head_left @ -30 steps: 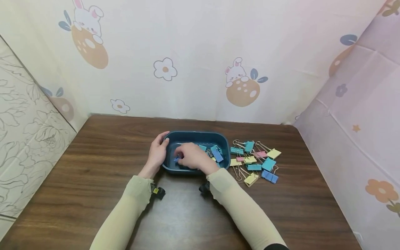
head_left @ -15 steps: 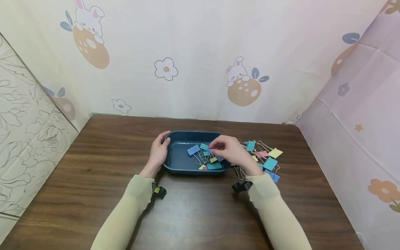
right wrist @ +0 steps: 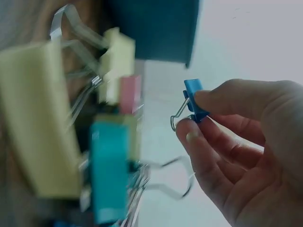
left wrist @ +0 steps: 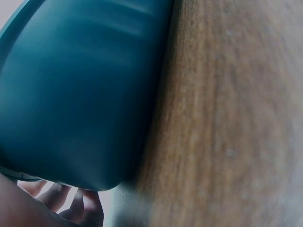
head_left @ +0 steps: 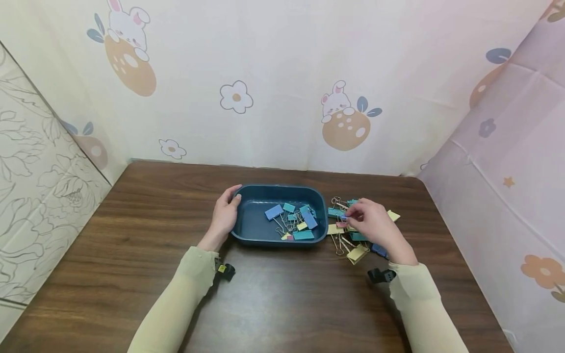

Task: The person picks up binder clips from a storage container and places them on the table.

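Note:
A dark teal plastic tray point(head_left: 256, 240) stands on the table, with several blue, teal and yellow binder clips point(head_left: 302, 235) in its right half. My left hand point(head_left: 224, 214) grips the tray's left end, thumb over the rim; in the left wrist view its fingers curl behind the tray wall point(left wrist: 80, 104). Over the loose pile to the right of the tray, my right hand point(head_left: 372, 223) pinches a small blue binder clip point(right wrist: 195, 99) between thumb and fingers. Yellow, teal, pink and blue binder clips point(head_left: 356, 253) lie in that pile, partly hidden under the right hand.
The brown wooden table point(head_left: 265, 304) ends at a patterned curtain point(head_left: 282, 127) at the back, with more patterned cloth at both sides. The pile lies close against the tray's right end. A small black wrist camera point(head_left: 381, 275) sits under the right wrist.
My right hand has moved right, out of the tray and over the loose pile, carrying a small blue binder clip. The left hand keeps its grip on the tray, which stays in place.

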The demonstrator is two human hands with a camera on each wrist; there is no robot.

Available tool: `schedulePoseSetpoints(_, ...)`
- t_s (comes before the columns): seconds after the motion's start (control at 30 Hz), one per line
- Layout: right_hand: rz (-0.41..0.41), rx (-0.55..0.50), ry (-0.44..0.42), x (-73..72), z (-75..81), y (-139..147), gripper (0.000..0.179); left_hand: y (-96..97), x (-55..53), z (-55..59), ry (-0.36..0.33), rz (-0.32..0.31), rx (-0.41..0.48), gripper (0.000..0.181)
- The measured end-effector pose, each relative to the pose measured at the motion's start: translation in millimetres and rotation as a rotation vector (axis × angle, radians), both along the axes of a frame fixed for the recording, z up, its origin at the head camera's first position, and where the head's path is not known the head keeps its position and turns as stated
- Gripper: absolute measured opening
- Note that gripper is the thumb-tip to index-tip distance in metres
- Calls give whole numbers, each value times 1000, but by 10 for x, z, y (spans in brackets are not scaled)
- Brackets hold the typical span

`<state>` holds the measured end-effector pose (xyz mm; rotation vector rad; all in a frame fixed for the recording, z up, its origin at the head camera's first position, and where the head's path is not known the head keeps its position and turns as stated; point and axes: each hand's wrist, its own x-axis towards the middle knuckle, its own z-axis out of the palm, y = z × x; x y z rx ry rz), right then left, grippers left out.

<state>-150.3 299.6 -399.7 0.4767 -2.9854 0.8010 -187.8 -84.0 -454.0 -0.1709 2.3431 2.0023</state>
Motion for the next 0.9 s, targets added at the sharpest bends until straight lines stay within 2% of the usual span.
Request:
schedulePoseSetpoints(0.23,18,90,-5,2,-135,64,4,-7,0,14,-5,-4,-7,39)
schedulePoseSetpoints(0.47,29,129,-24,10,-158,107,6,-2,7,1,-7,-4,-8,40)
schedulePoseSetpoints(0.7,-5,77,-1,27,-155,108,8,8,12,12,-17,1,-7,39)
schedulePoseSetpoints(0.9,-77,9,27,-25,-209,-65,18,18,3,34,-10,-2,-24,38)
